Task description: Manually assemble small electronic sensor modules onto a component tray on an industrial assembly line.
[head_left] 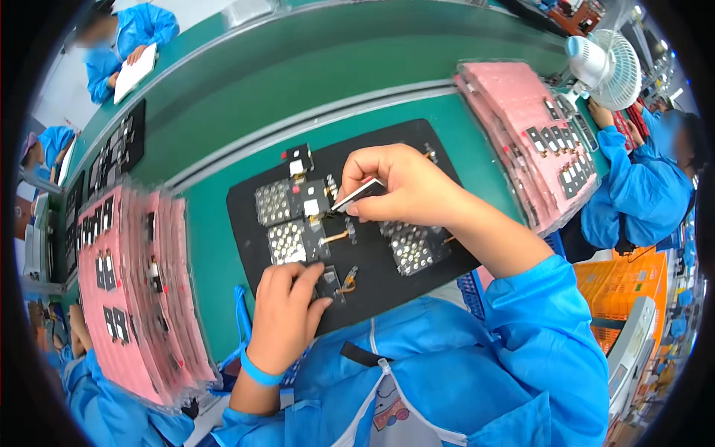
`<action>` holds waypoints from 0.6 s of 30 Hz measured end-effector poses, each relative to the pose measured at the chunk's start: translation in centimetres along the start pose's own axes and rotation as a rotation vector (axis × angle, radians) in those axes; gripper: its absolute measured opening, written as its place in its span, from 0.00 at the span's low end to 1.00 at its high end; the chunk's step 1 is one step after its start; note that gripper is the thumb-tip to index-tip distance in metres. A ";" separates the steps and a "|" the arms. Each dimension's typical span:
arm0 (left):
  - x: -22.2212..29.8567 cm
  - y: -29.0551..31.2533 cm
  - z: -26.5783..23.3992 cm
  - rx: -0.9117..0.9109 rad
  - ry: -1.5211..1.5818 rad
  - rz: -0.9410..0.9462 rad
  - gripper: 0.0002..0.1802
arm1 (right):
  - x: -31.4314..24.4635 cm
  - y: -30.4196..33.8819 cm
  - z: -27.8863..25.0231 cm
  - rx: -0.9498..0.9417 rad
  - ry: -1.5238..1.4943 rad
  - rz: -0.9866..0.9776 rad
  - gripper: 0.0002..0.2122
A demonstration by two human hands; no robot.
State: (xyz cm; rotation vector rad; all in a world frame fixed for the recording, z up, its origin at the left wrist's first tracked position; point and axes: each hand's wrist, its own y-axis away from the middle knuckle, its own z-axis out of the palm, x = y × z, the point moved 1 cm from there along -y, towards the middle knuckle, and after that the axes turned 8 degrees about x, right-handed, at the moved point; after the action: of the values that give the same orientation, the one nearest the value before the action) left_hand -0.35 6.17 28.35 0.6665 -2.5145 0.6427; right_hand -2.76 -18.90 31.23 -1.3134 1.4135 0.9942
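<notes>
My right hand (pixel 402 182) is closed, thumb and forefinger pinching a small flat black-and-white module (pixel 361 195) above the middle of a black mat (pixel 365 298). Below it, on the mat, lie dark parts with white squares, one of them a black part (pixel 310 205). My left hand (pixel 285 305) rests at the mat's near left edge, thumb and forefinger apart. Their tips touch or nearly touch a small dark part (pixel 328 281) with an orange flex cable (pixel 348 280). Clear trays of round silvery pieces (pixel 273 202) sit close by.
Pink trays holding black-and-white modules are stacked at left (pixel 112 298) and right (pixel 506 97). A white fan (pixel 607 71) stands at the far right, above an orange crate (pixel 629 290). A rail (pixel 313 123) crosses behind the mat. Co-workers in blue sit around the green bench.
</notes>
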 end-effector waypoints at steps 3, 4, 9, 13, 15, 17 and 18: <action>-0.1 -0.4 -0.1 0.015 0.076 -0.047 0.29 | 0.1 0.8 1.5 -0.050 0.105 -0.072 0.06; -0.2 -0.6 0.1 0.040 0.081 -0.037 0.26 | -0.3 1.1 1.8 -0.068 0.173 -0.119 0.06; -0.7 -0.9 0.8 0.034 0.057 -0.037 0.19 | 0.1 1.9 3.7 -0.190 0.303 -0.061 0.06; -0.8 -0.7 1.0 0.038 0.016 -0.009 0.17 | 1.4 2.2 4.5 -0.206 0.363 -0.232 0.07; -0.8 -0.7 1.0 0.035 0.020 -0.014 0.16 | 1.5 2.2 4.7 -0.201 0.376 -0.256 0.07; -0.9 -0.6 1.1 0.034 0.021 -0.021 0.16 | 1.6 2.3 5.0 -0.197 0.378 -0.260 0.07; -1.0 -0.6 1.1 0.033 0.023 -0.018 0.16 | 1.7 2.3 5.2 -0.192 0.381 -0.265 0.07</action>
State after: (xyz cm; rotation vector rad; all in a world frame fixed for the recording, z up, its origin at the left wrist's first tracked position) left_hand 0.36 5.46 27.13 0.6893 -2.4790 0.6829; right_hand -4.55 -14.06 28.25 -1.8546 1.3939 0.7397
